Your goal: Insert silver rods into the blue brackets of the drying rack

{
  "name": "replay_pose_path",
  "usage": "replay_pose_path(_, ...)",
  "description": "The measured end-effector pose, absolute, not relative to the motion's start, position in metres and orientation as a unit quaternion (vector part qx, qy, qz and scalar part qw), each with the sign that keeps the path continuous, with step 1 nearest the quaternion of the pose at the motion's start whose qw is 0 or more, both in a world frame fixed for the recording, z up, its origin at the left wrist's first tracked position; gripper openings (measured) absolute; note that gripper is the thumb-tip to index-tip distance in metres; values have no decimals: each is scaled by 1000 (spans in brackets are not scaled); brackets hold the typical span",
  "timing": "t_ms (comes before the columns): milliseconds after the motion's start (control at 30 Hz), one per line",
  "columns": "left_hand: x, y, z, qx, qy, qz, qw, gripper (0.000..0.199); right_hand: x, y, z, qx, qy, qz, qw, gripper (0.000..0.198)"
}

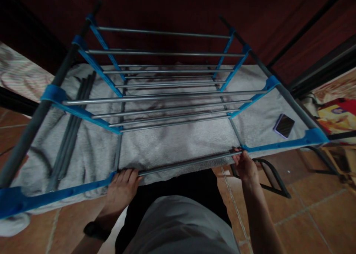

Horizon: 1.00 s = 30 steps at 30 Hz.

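A grey metal rod spans the near side of a rack frame, between two blue plastic brackets. My left hand is wrapped round the rod's left end, by the tip of the left bracket. At the other end, the fingers of my right hand pinch the rod beside the right bracket. Whether either end sits inside its bracket is hidden by my fingers. Farther back, several metal rods join more blue brackets, carried by dark grey side poles.
The frame lies on a grey blanket. Loose grey tubes rest on its left part, and a phone lies on the right. A black metal leg stands over the tiled floor. Behind is a dark red surface.
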<state>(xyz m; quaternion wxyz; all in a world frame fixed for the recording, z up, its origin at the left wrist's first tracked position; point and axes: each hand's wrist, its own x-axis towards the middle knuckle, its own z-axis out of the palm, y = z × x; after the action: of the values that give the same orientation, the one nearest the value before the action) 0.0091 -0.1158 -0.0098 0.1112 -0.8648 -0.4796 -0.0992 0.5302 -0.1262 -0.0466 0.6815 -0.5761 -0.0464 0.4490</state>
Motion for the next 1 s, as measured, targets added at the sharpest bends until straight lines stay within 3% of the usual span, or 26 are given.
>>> replay_pose_path(133, 7, -124, -15, -856, -489, -104, 130, 27, 528, -125, -40, -585, -20, 456, 670, 16)
replay_pose_path(500, 6, -123, -20, -860, -478, -77, 162, 19, 538, -127, -49, -587, -36, 456, 668, 12)
replay_pose_path(733, 4, -123, -20, -861, -496, -65, 93, 26, 542, -127, -54, -596, -22, 441, 670, 10)
replay_pose_path(1000, 8, -124, -18, -861, -489, -60, 125, 23, 542, -128, -50, -597, -35, 459, 657, 14)
